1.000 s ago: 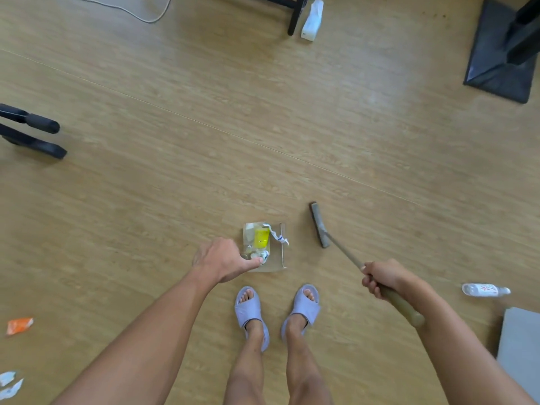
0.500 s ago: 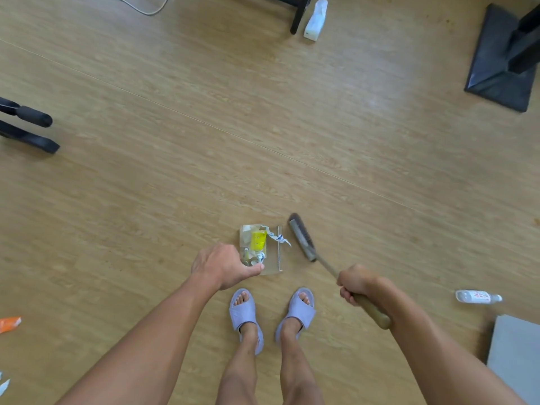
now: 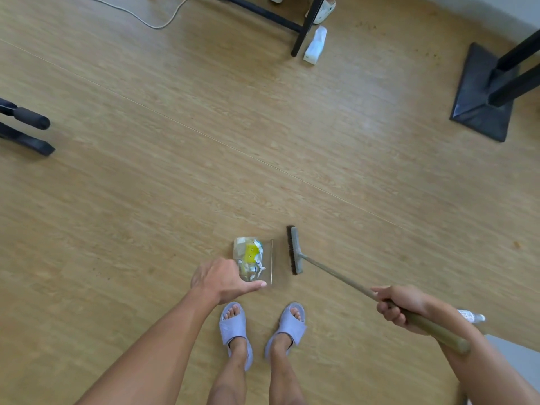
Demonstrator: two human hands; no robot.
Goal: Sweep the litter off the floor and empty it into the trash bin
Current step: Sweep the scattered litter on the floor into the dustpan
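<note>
At 9 o'clock, two black padded legs of some stand sit on the floor, which looks clean around them. Just below centre, at about 6 o'clock, the left hand is curled over the near end of a clear dustpan, fingers folded down and thumb stretched along its near edge; what exactly it grips is hidden under the hand, so the hold is a judgement. The pan rests on the floor and holds the litter: crumpled wrappers, one yellow, piled toward its closed side. Just beside the pan's open lip stands the broom, bristles facing the pan, not touching it. The strip of floor between them looks clear. Its handle runs down to 4 o'clock, where the right hand is wrapped shut around it.

So this pile appears gathered. More is left: a white carton lies at 1 o'clock by a black table leg, and a small white bottle peeks out past the right wrist at 4 o'clock. A dark stand base sits at 2 o'clock. No trash bin is identifiable in view, so emptying the pan is not yet done. I judge the task roughly midway.
</note>
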